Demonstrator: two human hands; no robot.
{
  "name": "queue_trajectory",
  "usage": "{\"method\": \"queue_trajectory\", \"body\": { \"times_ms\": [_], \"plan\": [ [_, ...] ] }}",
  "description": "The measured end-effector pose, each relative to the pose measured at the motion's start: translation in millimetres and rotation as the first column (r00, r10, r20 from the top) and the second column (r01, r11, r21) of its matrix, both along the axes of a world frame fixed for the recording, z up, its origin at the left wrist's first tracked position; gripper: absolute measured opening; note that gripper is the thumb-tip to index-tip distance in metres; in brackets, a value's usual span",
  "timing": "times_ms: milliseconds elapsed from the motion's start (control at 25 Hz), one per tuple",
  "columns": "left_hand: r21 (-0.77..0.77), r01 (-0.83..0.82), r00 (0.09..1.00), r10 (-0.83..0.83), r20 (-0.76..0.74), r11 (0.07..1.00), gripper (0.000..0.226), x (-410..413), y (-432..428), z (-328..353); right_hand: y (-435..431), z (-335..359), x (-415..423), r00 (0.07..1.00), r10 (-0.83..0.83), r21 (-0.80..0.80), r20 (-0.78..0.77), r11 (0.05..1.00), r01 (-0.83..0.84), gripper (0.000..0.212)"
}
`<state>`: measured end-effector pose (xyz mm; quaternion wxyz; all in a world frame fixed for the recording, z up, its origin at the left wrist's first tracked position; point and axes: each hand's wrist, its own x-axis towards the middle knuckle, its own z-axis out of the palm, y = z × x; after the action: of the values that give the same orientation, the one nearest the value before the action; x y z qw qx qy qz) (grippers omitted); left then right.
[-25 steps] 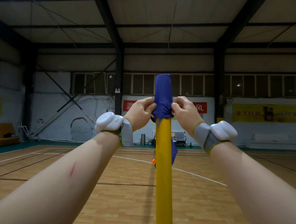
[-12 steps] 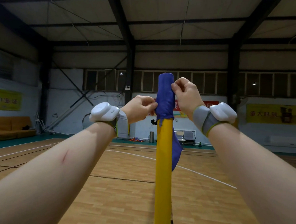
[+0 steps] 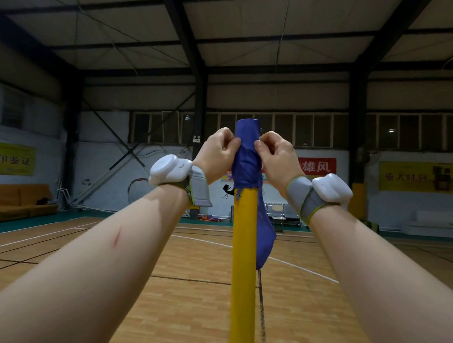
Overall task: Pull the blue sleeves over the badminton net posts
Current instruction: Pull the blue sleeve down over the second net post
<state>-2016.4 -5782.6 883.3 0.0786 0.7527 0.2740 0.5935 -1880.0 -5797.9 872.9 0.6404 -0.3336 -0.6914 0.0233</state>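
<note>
At the top of the upright yellow net post [image 3: 243, 250], my left hand [image 3: 216, 153] and right hand [image 3: 278, 157] pinch the blue sleeve [image 3: 247, 153], its loose tail hanging beside the post

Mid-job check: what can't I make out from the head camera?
Head view:
Top of the yellow post: covered by the blue sleeve.
Post's base: cut off by the bottom edge.
Palms of the left hand and right hand: turned away.
Text on the yellow banner, right wall: blurred.
</note>
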Motion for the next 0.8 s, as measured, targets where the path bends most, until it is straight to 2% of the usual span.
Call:
{"method": "queue_trajectory", "body": {
  "times_ms": [80, 240, 360, 600, 800],
  "plan": [
    [-0.068, 0.02, 0.999, -0.018, 0.032, 0.998, 0.023, -1, 4, -5, 1, -4, -1, 1.0, 0.017, -0.003, 0.006, 1.0, -0.017, 0.016],
    [0.042, 0.022, 0.999, -0.024, 0.028, 0.999, 0.028, 6, 8, -8, 0, -11, 3, 0.999, 0.047, -0.022, -0.002, 0.999, -0.047, 0.012],
    [0.032, 0.032, 0.999, -0.033, 0.032, 0.999, 0.024, 7, 7, -13, -1, -18, 7, 0.998, 0.061, -0.026, 0.002, 0.998, -0.061, 0.013],
    [-0.056, -0.027, 0.998, 0.024, -0.054, 0.998, 0.033, 0, -2, -48, 4, -59, 5, 0.996, 0.085, -0.091, 0.01, 0.992, -0.083, 0.026],
    [-0.08, -0.098, 0.989, 0.088, -0.12, 0.992, 0.022, -7, -7, -47, -4, -53, 7, 0.997, 0.07, -0.11, 0.02, 0.992, -0.067, 0.021]
  ]
}}
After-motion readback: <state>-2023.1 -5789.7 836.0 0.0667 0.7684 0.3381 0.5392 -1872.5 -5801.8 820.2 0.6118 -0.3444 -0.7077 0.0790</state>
